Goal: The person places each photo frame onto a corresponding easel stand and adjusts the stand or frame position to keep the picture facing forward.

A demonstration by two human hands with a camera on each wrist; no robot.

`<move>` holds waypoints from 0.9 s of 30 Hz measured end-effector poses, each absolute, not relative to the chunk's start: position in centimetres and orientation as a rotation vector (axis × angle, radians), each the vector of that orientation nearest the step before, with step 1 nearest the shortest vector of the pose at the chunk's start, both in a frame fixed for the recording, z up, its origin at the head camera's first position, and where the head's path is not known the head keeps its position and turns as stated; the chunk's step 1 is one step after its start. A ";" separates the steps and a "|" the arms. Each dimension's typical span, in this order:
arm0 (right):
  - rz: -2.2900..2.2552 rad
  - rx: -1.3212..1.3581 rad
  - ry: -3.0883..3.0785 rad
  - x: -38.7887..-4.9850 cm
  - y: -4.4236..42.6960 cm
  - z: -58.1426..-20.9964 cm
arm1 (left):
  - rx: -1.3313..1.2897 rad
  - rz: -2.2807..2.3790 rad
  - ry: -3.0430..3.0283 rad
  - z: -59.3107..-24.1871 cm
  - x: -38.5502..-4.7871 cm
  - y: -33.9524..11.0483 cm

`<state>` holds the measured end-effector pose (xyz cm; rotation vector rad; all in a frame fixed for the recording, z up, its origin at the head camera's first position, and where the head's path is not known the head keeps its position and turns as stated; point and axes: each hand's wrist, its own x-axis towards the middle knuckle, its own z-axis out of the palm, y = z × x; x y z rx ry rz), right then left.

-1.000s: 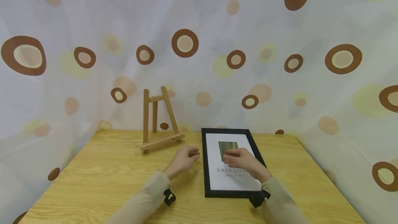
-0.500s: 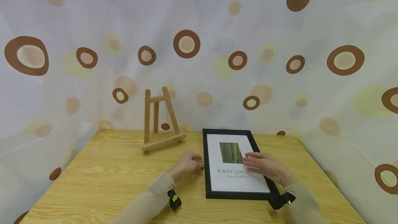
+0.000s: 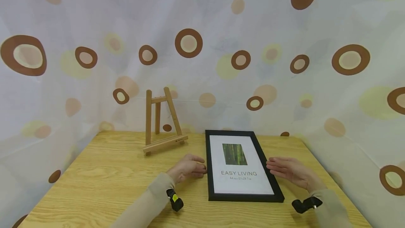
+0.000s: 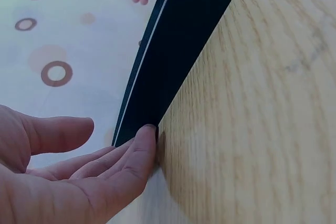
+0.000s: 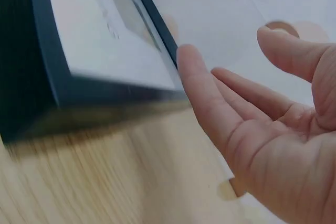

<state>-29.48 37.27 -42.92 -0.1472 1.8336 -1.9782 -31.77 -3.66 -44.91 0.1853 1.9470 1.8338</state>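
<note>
A black picture frame [image 3: 216, 197] lies face up on the wooden table, its white insert [image 3: 242, 187] showing a small green forest picture and the words EASY LIVING. My left hand [image 3: 187, 168] is at the frame's left side, fingers extended and thumb apart. In the left wrist view its fingertips [image 4: 144, 132] seem to touch the frame's black side [image 4: 173, 40]. On the other side, my right hand [image 3: 292, 172] has its fingers straight beside the right edge. Whether those fingertips [image 5: 190, 56] touch the frame, I cannot tell.
A small wooden easel [image 3: 164, 143] stands at the back left of the table [image 3: 104, 175], left of the frame. Behind the table hangs a pale curtain [image 3: 202, 76] with brown rings and dots. Each wrist wears a black camera.
My right hand has moved right, from over the insert to beyond the frame's right edge. The left hand has come slightly forward to the left edge. Frame and easel stay put.
</note>
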 end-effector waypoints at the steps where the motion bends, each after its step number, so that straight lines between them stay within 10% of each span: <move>1: -1.983 -0.138 1.827 -29.5 37.5 -43.0 | 0.176 1.834 1.941 -45.0 -31.7 -3.7; 27: -1.795 -0.116 1.852 -29.5 39.0 -44.5 | 0.105 1.869 1.806 -44.6 -31.4 -4.0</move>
